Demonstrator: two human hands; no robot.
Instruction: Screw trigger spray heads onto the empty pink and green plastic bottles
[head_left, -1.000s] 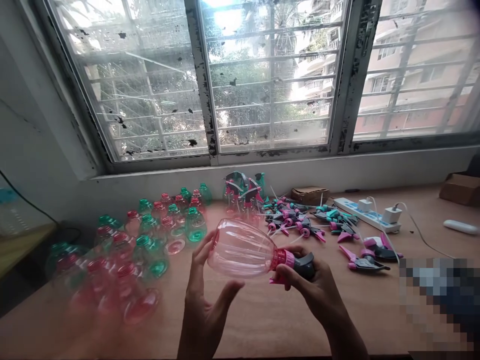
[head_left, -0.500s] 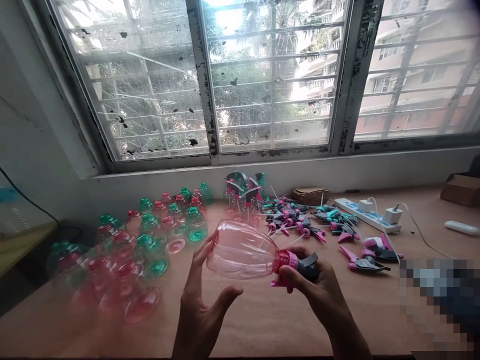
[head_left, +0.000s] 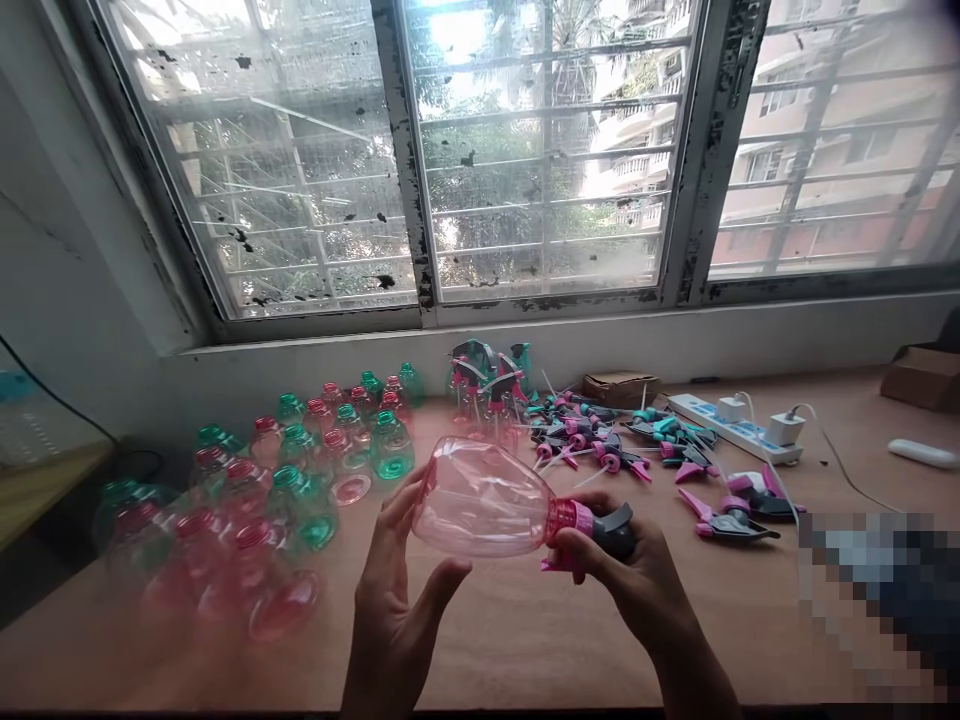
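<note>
A clear pink spray bottle lies sideways in the air above the table, its base to the left. My right hand is closed around its grey and pink spray head where it meets the neck, thumb in front. My left hand is at the base end, fingers up along the base and thumb stretched out below, clear of the bottle. Whether the left fingertips press on the base is hard to see. The spray head sits on the neck, its pink trigger pointing down.
Several open pink and green bottles stand at the left. Bottles with spray heads stand by the wall. Loose spray heads are heaped at right centre, near a power strip. Two more spray heads lie closer. Cardboard boxes sit farther back.
My left hand has shifted slightly left, and its thumb has moved left and up a little. The bottle has turned slightly about its long axis; my right hand stays nearly in place.
</note>
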